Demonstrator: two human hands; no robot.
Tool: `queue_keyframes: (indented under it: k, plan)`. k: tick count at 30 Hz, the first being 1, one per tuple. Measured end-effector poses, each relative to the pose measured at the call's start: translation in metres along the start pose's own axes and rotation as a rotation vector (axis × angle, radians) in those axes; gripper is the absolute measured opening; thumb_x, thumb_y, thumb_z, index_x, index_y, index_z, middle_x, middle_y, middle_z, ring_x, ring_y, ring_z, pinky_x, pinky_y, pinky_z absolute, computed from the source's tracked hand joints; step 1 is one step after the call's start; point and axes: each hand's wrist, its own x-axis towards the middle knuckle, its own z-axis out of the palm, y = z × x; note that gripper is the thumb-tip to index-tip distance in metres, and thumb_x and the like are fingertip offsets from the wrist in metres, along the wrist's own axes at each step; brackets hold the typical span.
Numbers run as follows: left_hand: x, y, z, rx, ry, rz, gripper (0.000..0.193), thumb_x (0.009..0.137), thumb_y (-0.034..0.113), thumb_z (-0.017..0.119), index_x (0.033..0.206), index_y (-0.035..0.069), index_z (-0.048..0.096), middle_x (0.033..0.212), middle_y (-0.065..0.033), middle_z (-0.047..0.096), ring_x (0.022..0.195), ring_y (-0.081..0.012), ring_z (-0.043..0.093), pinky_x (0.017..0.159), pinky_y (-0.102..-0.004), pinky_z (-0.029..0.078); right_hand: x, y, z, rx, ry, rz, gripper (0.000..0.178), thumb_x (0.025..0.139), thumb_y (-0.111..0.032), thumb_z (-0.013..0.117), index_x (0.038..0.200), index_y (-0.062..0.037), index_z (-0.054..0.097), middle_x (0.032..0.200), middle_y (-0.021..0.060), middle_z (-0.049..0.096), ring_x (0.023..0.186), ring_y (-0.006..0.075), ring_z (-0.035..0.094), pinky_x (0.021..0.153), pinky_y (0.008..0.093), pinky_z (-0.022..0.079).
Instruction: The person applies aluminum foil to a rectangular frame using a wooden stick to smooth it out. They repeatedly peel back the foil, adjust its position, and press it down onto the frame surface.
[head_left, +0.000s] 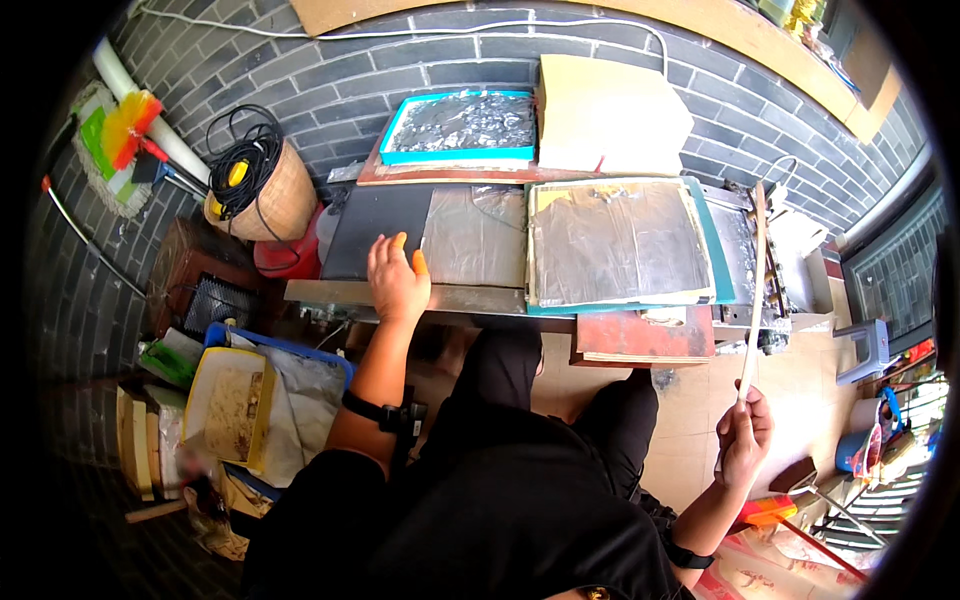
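While the person is sitting low in black clothing, the right hand [744,436] is curling its fingers closed around the near end of a long thin pale stick [752,290], which is rising almost upright from the fist and leaning slightly toward the far side, its far tip reaching up past the right edge of the work table [470,297]. To the right of this hand, on the tiled floor, a small orange-handled tool [768,512] is lying. On the left, a black strap [385,413] is wrapping the left forearm, and beside it a blue crate [335,361] is holding a yellow-rimmed tray [228,402] and crumpled plastic. Farther out, the left hand [396,280] is resting open and empty on the near edge of the table, fingers spread, with orange covers showing on the tips, touching the dark sheet [375,233] lying there. Just right of that sheet a clear plastic film [470,238] is lying flat, and right again a large board covered in dull silvery foil [618,242] is sitting on a teal mat. Beyond these, a teal-framed tray [462,126] of crinkled foil is leaning near a brown cardboard box [608,115], both against the grey brick wall. Far left, a woven basket [262,190] is holding coiled black cable
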Motion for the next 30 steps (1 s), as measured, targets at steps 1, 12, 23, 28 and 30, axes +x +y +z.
queue_keyframes:
  k: [1, 12, 23, 28, 30]
  plan:
    - [0.000, 0.001, 0.001, 0.008, -0.003, -0.002, 0.038, 0.087, 0.019, 0.061, 0.119, -0.002, 0.058, 0.123, -0.0201, 0.058, 0.125, -0.0367, 0.046, 0.107, -0.0450, 0.036, -0.001, 0.001, -0.003, 0.000, 0.000, 0.003, 0.022, 0.097, -0.009, 0.051, 0.116, -0.0018, 0.058, 0.061, -0.0042, 0.048, 0.048, 0.0024, 0.038, 0.043, 0.0168, 0.025]
    - [-0.002, -0.007, 0.007, 0.085, 0.004, 0.014, 0.038, 0.089, 0.021, 0.062, 0.119, -0.001, 0.058, 0.122, -0.0206, 0.059, 0.123, -0.0378, 0.048, 0.106, -0.0463, 0.038, -0.012, 0.007, -0.024, -0.092, 0.008, 0.076, 0.014, 0.089, 0.000, 0.049, 0.100, -0.0011, 0.058, 0.064, 0.0007, 0.054, 0.047, 0.0035, 0.039, 0.043, 0.0188, 0.028]
    - [0.022, 0.166, -0.006, -0.518, -0.168, 0.479, 0.041, 0.087, 0.016, 0.068, 0.124, 0.004, 0.057, 0.126, -0.0178, 0.056, 0.117, -0.0352, 0.054, 0.100, -0.0410, 0.043, -0.028, 0.002, -0.028, -0.363, -0.134, 0.112, 0.024, 0.087, 0.005, 0.054, 0.111, 0.0063, 0.059, 0.066, 0.0006, 0.055, 0.055, 0.0049, 0.048, 0.049, 0.0207, 0.036]
    - [0.010, 0.255, 0.003, -0.670, -0.450, 0.782, 0.042, 0.090, 0.019, 0.063, 0.124, -0.003, 0.054, 0.127, -0.0213, 0.055, 0.124, -0.0362, 0.050, 0.106, -0.0421, 0.040, -0.032, -0.011, -0.026, -0.479, -0.140, 0.109, 0.025, 0.084, 0.008, 0.057, 0.108, 0.0080, 0.060, 0.066, 0.0023, 0.054, 0.059, 0.0079, 0.052, 0.053, 0.0235, 0.040]
    - [0.001, 0.271, 0.009, -0.611, -0.433, 0.864, 0.044, 0.091, 0.021, 0.063, 0.127, -0.003, 0.053, 0.133, -0.0222, 0.051, 0.127, -0.0388, 0.047, 0.109, -0.0437, 0.037, -0.035, -0.012, -0.031, -0.453, -0.102, 0.116, 0.024, 0.082, 0.006, 0.059, 0.107, 0.0071, 0.061, 0.065, 0.0041, 0.054, 0.059, 0.0092, 0.053, 0.053, 0.0258, 0.042]
